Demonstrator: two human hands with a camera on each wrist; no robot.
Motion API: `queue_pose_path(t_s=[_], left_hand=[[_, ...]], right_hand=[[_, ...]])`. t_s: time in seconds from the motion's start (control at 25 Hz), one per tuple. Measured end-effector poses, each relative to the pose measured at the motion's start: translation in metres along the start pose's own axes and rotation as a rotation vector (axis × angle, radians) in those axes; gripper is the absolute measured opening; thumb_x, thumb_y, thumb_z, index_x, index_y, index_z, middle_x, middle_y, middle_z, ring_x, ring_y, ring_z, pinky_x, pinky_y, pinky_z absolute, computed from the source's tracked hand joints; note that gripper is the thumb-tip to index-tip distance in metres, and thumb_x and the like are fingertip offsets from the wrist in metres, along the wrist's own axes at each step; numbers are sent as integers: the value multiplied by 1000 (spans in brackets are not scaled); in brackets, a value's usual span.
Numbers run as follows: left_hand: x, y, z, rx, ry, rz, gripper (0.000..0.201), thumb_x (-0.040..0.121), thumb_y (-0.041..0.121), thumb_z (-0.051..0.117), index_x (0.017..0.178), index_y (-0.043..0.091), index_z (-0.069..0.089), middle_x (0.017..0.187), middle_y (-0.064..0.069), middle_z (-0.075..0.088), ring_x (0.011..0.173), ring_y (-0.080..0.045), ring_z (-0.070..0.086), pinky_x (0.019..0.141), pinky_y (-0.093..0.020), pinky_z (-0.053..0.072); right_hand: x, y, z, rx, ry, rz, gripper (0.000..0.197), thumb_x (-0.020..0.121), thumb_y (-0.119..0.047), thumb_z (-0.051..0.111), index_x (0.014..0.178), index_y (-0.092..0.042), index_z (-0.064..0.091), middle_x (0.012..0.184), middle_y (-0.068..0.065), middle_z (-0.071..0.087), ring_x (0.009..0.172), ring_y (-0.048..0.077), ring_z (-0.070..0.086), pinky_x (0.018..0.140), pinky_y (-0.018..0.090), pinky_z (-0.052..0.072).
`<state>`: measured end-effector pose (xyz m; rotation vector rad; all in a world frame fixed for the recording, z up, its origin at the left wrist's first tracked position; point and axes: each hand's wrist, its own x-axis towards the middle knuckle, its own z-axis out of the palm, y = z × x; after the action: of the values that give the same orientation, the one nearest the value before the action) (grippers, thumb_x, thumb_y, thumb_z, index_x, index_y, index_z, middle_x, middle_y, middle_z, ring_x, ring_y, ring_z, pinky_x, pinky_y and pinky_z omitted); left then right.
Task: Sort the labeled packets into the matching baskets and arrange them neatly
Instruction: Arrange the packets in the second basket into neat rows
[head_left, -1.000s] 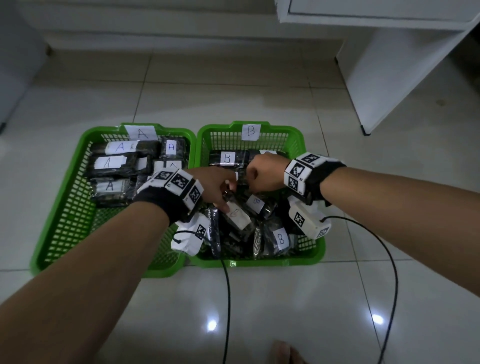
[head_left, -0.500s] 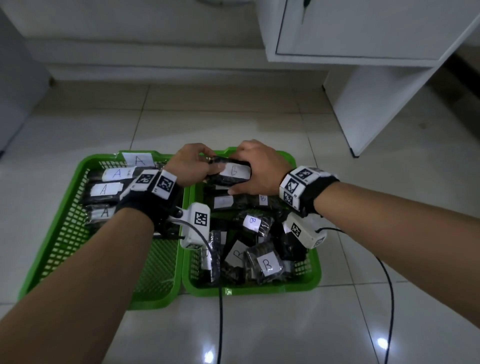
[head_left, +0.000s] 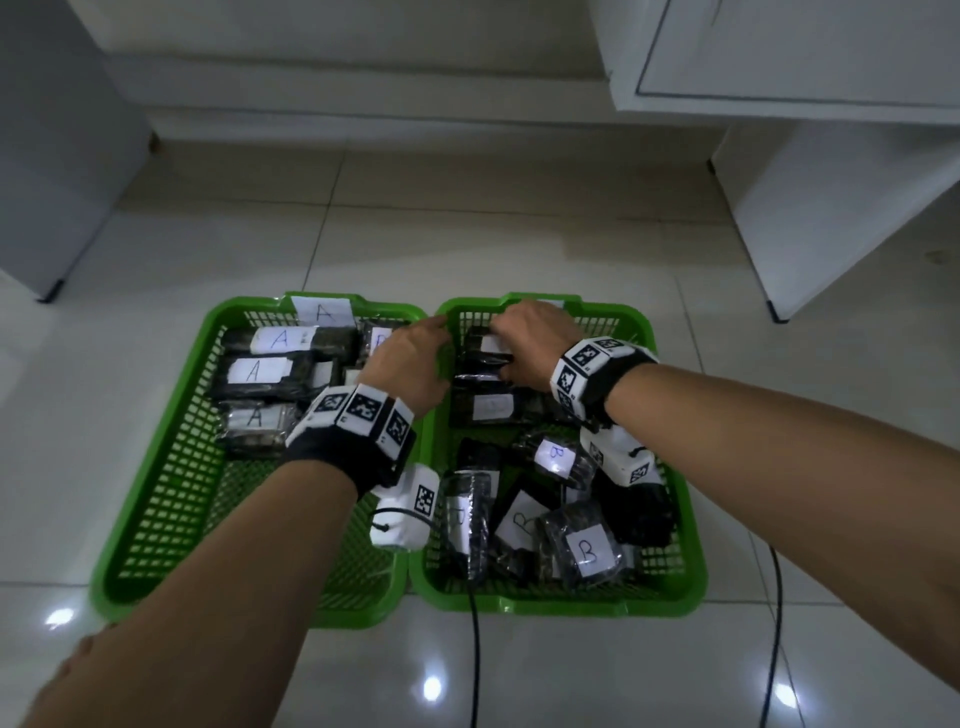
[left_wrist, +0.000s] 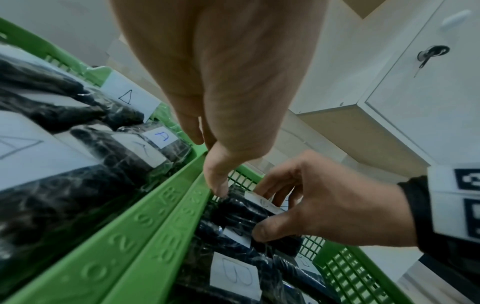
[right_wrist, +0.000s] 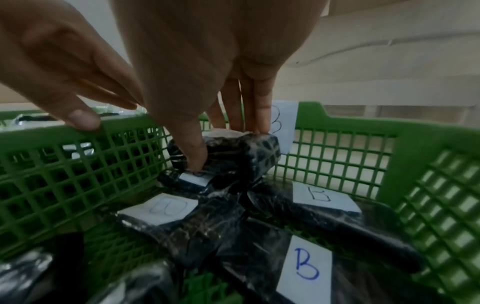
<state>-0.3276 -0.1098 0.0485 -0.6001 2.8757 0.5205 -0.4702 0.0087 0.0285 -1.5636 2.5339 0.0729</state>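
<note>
Two green baskets sit side by side on the floor. Basket A (head_left: 156, 519) on the left holds black packets labelled A (head_left: 260, 371) in its back half. Basket B (head_left: 680, 519) on the right holds several black packets labelled B (head_left: 587, 551), mostly loose. My right hand (head_left: 501, 353) pinches one B packet (right_wrist: 233, 156) between thumb and fingers, on top of other packets in B's back-left corner. My left hand (head_left: 436, 332) is over the rims where the baskets meet, fingers straight. Its thumb (left_wrist: 218, 189) touches that packet's left end.
A white cabinet (head_left: 831, 208) stands at the back right and a grey unit (head_left: 52, 156) at the back left. Black cables (head_left: 472, 665) trail from the wrist cameras across the tiles in front of the baskets. Basket A's front half shows bare mesh.
Both hands lifted a B packet from the middle of basket B and carried it to the back-left corner. It now lies on the stack there, and my left hand has let go.
</note>
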Motion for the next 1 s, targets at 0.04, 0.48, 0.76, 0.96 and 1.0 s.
queue_pose_path(t_s=[0.04, 0.48, 0.76, 0.96, 1.0], left_hand=[[0, -1, 0, -12, 0, 1, 59, 87, 14, 70, 143, 17, 50, 160, 3, 30, 141, -23, 38, 113, -32, 33], [-18, 2, 0, -168, 15, 217, 38, 76, 3, 72, 109, 21, 71, 118, 3, 67, 110, -16, 62, 98, -30, 50], [-41, 21, 11, 52, -516, 311, 40, 70, 35, 87, 106, 24, 74, 109, 12, 72, 109, -3, 58, 120, -45, 0], [-31, 14, -22, -290, -333, 177, 28, 74, 33, 84, 99, 24, 77, 96, 10, 74, 94, -9, 67, 88, -35, 53], [-27, 13, -28, -320, -281, 140, 27, 74, 34, 84, 99, 24, 78, 94, 10, 74, 93, -9, 67, 84, -32, 54]], right_hand=[[3, -2, 4, -11, -7, -9, 28, 76, -24, 84, 93, -11, 68, 97, 9, 68, 93, 29, 65, 76, 34, 49], [-16, -3, 11, 18, 69, -5, 26, 81, -20, 75, 100, -12, 60, 108, 7, 52, 90, 24, 54, 65, 33, 41], [-51, 2, -8, 114, -157, 33, 4, 79, -18, 68, 80, -16, 72, 81, 4, 70, 70, 24, 65, 62, 31, 53], [-62, 14, -25, 286, -83, 85, 23, 94, -15, 55, 88, -12, 77, 89, 6, 74, 81, 24, 69, 78, 36, 56], [-64, 13, -29, 350, -27, 80, 25, 97, -20, 53, 90, -10, 76, 88, 7, 74, 80, 24, 69, 77, 36, 56]])
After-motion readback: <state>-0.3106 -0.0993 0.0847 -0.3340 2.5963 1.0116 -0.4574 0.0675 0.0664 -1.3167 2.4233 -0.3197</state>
